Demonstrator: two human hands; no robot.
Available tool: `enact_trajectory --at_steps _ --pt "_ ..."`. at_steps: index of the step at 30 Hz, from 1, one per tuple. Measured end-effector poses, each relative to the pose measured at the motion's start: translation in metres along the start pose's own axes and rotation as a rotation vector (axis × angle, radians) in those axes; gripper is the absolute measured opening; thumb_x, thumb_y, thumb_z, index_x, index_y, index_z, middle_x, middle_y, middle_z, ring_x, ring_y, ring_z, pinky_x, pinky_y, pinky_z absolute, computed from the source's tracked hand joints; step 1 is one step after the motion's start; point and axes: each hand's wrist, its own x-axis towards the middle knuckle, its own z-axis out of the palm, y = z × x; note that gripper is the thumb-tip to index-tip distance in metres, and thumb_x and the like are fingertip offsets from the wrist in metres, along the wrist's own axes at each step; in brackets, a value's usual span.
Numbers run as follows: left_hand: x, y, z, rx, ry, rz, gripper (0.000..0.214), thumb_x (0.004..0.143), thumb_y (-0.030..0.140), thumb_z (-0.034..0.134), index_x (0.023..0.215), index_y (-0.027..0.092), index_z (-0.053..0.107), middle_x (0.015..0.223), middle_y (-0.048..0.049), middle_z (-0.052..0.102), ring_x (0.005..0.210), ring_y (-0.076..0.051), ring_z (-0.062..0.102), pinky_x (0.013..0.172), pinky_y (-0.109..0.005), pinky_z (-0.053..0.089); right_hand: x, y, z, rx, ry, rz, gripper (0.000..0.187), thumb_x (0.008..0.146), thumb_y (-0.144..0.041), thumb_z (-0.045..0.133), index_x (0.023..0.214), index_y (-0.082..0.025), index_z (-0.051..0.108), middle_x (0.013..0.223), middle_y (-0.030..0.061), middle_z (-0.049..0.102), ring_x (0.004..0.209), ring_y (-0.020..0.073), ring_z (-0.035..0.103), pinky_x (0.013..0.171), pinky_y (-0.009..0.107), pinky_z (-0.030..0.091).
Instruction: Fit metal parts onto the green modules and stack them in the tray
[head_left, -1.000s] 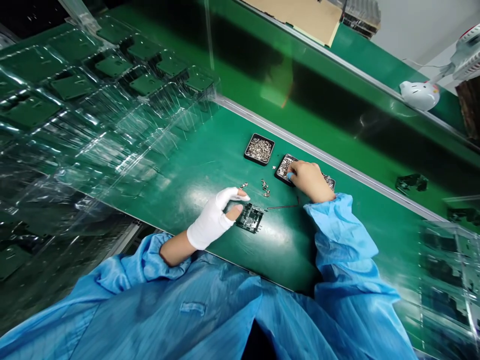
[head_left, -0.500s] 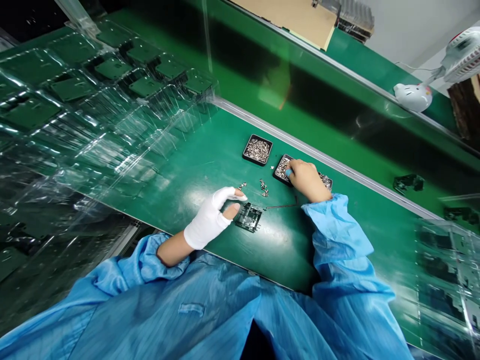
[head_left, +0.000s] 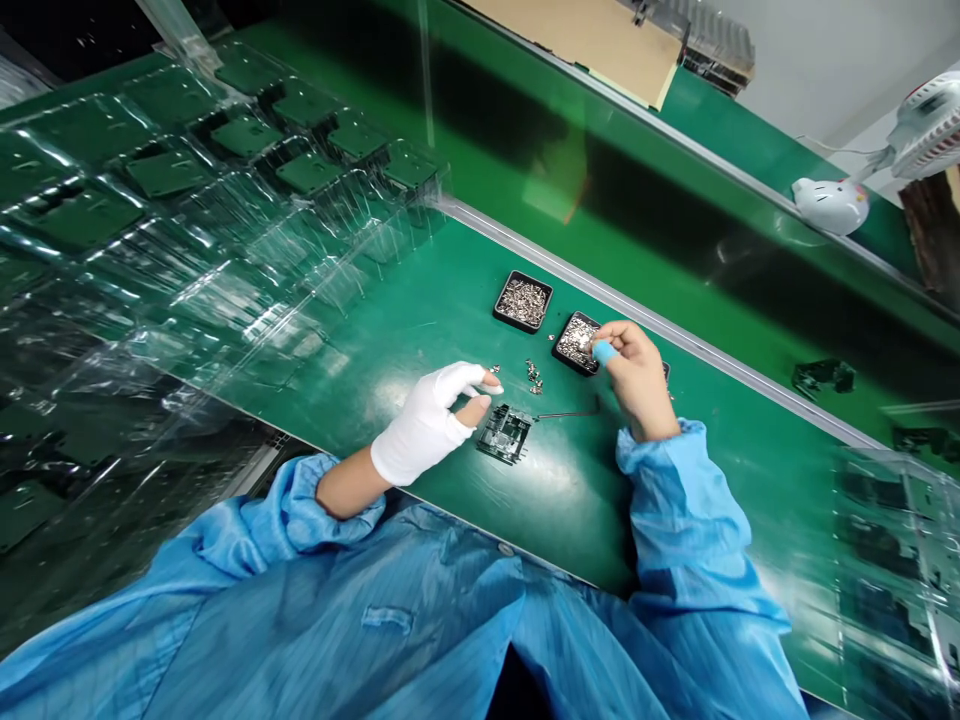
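My left hand (head_left: 431,420), in a white glove with bare fingertips, hovers beside the upper left of a small circuit board (head_left: 505,433) on the bench. Its thumb and forefinger are apart with nothing visible between them. My right hand (head_left: 637,375), with blue tape (head_left: 604,352) on a finger, is at the right edge of a black tray (head_left: 556,351) of small shiny metal parts. Its fingers are pinched together; what they hold is too small to make out. A thin L-shaped rod (head_left: 566,413) lies right of the board.
Another black tray (head_left: 497,312) of metal parts stands to the left; a third is mostly behind my right hand. Loose metal parts (head_left: 534,376) lie above the board. Clear plastic trays (head_left: 300,215) with green boards fill the left side; more trays (head_left: 885,560) stand at the right.
My right hand has drawn back a little from the metal parts and turned, so its pinched fingers now show. My left hand has shifted slightly up and right. The view has moved slightly.
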Motion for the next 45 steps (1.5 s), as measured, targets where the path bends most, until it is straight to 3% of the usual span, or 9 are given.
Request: enact_trajectory --at_steps 5,8,14,18,21,24,27,33,45 --pt "0.015 0.014 0.01 0.031 -0.051 0.195 0.019 0.091 0.03 0.053 0.092 0.016 0.065 0.087 -0.0047 0.068 0.074 -0.013 0.064 0.069 -0.025 0.052 -0.043 -0.037 0.032 0.353 -0.257 0.106 0.026 0.079 -0.035 0.072 0.086 -0.024 0.049 0.078 -0.0021 0.062 0.071 0.0139 0.06 0.07 0.028 0.049" --pt "0.015 0.019 0.014 0.051 -0.089 0.266 0.025 0.092 0.034 0.051 0.08 0.017 0.064 0.076 -0.0032 0.065 0.07 -0.014 0.061 0.067 -0.026 0.049 -0.058 -0.048 0.046 0.408 -0.298 0.152 0.03 0.075 -0.035 0.077 0.082 -0.023 0.05 0.077 -0.0026 0.062 0.068 0.0118 0.058 0.065 0.024 0.047" --pt "0.0 0.021 0.013 0.039 -0.144 0.245 0.039 0.094 0.043 0.045 0.068 0.018 0.058 0.067 -0.0013 0.061 0.063 -0.013 0.058 0.062 -0.026 0.045 -0.068 -0.046 0.05 0.327 -0.398 0.203 0.029 0.078 -0.047 0.072 0.081 -0.02 0.06 0.072 -0.0009 0.06 0.062 0.0119 0.053 0.058 0.024 0.043" --pt "-0.011 0.013 0.013 -0.033 -0.133 0.289 0.037 0.093 0.047 0.046 0.072 0.018 0.056 0.069 -0.0013 0.06 0.066 -0.014 0.058 0.064 -0.027 0.048 -0.078 -0.049 0.043 0.159 -0.52 0.066 0.022 0.087 -0.041 0.062 0.081 -0.02 0.06 0.077 0.0008 0.061 0.067 0.0134 0.055 0.063 0.026 0.044" --pt "-0.016 -0.001 0.014 -0.006 -0.052 0.251 0.043 0.083 0.056 0.059 0.102 0.017 0.056 0.104 -0.011 0.063 0.097 -0.023 0.061 0.085 -0.037 0.051 -0.081 -0.046 0.035 -0.031 -0.422 -0.069 0.014 0.092 -0.03 0.055 0.083 -0.02 0.059 0.081 0.0013 0.061 0.074 0.0146 0.057 0.07 0.028 0.045" --pt "-0.018 -0.013 0.016 0.084 -0.223 0.149 0.079 0.07 0.051 0.072 0.132 0.015 0.039 0.136 -0.0205 0.046 0.129 -0.035 0.044 0.103 -0.05 0.041 -0.082 -0.037 0.032 -0.177 -0.26 -0.15 0.011 0.093 -0.025 0.052 0.083 -0.021 0.057 0.088 0.0028 0.061 0.082 0.0168 0.058 0.078 0.031 0.046" --pt "-0.018 -0.017 0.023 0.141 -0.368 0.068 0.068 0.071 0.033 0.071 0.129 0.017 0.041 0.129 -0.017 0.052 0.126 -0.034 0.046 0.104 -0.052 0.039 -0.083 -0.029 0.036 -0.297 -0.247 -0.267 0.009 0.092 -0.021 0.051 0.085 -0.022 0.057 0.1 0.0056 0.06 0.096 0.0206 0.057 0.088 0.037 0.044" --pt "-0.02 -0.01 0.028 0.117 -0.267 0.141 0.047 0.074 0.02 0.059 0.119 0.018 0.044 0.113 -0.0111 0.056 0.108 -0.025 0.057 0.094 -0.043 0.048 -0.085 -0.026 0.047 -0.45 -0.256 -0.349 0.011 0.09 -0.015 0.047 0.09 -0.022 0.055 0.101 0.0079 0.06 0.099 0.0233 0.055 0.087 0.041 0.044" --pt "-0.022 -0.006 0.03 0.357 -0.194 0.311 0.04 0.072 0.022 0.058 0.11 0.011 0.051 0.106 -0.0158 0.059 0.098 -0.031 0.059 0.085 -0.047 0.051 -0.091 -0.019 0.053 -0.553 -0.255 -0.353 0.02 0.082 -0.007 0.041 0.095 -0.02 0.051 0.106 0.0126 0.059 0.102 0.0252 0.055 0.088 0.04 0.047"
